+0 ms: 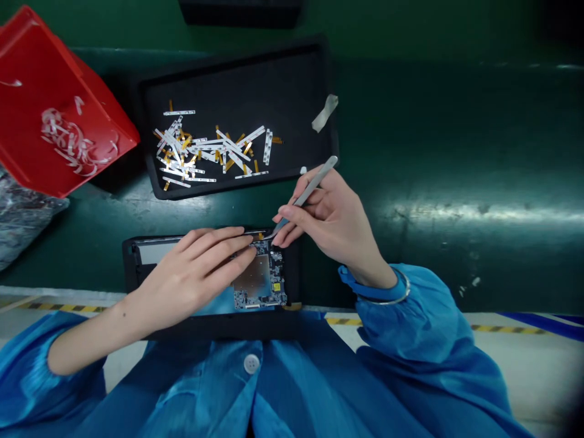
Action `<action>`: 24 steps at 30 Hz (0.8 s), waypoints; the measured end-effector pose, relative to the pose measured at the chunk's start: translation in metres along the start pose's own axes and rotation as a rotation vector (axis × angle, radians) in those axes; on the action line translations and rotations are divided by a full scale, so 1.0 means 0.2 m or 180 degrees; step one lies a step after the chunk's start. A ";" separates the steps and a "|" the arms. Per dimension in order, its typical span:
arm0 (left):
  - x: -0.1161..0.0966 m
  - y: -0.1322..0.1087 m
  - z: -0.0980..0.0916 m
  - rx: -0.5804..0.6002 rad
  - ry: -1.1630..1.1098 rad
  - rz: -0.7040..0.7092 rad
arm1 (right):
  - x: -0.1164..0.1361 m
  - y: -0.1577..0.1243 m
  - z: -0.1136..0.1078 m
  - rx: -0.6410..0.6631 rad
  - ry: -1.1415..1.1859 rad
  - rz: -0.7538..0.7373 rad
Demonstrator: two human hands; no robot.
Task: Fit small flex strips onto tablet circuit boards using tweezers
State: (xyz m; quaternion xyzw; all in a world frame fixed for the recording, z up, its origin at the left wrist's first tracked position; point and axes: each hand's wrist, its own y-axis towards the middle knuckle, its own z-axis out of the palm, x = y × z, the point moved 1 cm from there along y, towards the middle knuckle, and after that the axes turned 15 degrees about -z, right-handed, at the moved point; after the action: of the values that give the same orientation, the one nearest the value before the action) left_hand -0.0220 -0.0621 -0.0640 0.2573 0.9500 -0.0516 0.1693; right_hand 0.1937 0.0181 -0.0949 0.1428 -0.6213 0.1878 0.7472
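Under the flat fingers of the left hand (191, 277), a circuit board (261, 289) pressed steady; steel tweezers (310, 191) pinched by the right hand (331, 219).

The bench mat (456, 134) is dark green; the plastic bin (55, 103) is red; the tray (228, 61) is black. The flex strips (205, 149) are white with amber tails. The circuit board (276, 286) is dark blue, the tweezers (310, 191) grey, the smock (429, 322) blue. The floor tape (506, 329) has yellow-and-black stripes.
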 end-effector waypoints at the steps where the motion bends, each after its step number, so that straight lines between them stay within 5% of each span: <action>1: 0.00 -0.01 0.00 0.0030 0.0026 -0.0022 | 0.00 0.00 0.00 -0.0002 -0.0014 0.0009; 16: -0.02 0.00 0.04 -0.0127 0.0290 -0.0076 | 0.02 0.00 0.00 0.0107 -0.0414 -0.0308; 24: -0.08 0.00 0.03 -0.0390 0.1507 0.0434 | 0.02 -0.02 0.02 -0.0020 -0.0641 -0.0454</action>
State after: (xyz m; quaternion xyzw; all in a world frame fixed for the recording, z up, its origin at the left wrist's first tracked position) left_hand -0.0075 -0.0701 -0.0636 0.3149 0.9450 0.0792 -0.0395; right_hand 0.1916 0.0133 -0.0911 0.2025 -0.6821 0.1169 0.6929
